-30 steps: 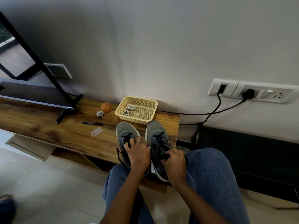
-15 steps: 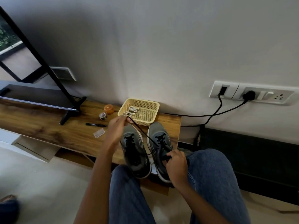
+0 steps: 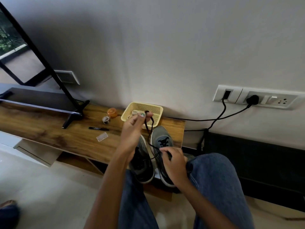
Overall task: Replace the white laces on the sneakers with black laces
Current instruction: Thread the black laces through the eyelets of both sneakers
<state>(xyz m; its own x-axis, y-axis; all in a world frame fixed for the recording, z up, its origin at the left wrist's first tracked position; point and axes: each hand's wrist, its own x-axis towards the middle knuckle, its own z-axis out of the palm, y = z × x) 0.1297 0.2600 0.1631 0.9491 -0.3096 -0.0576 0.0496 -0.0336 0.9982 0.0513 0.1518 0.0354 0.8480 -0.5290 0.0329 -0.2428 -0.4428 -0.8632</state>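
From the head camera, looking down, two grey sneakers sit side by side at the near right end of the wooden worktop (image 3: 49, 129), just in front of the person's knees. The left sneaker (image 3: 142, 164) and the right sneaker (image 3: 162, 146) both have their long way running from 6 o'clock to 12 o'clock, with the toes pointing to 12 o'clock, toward the wall. The heels are close to the person. The left hand (image 3: 132, 131) is lifted up, and its grip is pinching the end of the black lace (image 3: 149, 131) between thumb and finger. The lace runs down from there toward 5 o'clock, to the right hand (image 3: 173, 162). The right hand lies on the right sneaker with its fingers curled by the lace; I cannot tell if it pinches the lace or only presses on the shoe. I think the lace is light, soft and floppy, so it will bend and droop. It is best held near its stiff tip. The sneakers look light and a bit squashy on top, so holding one by its sides should keep it from moving. At 12 o'clock from the sneakers is a yellow basket (image 3: 156, 109) with white laces (image 3: 135, 112) inside.
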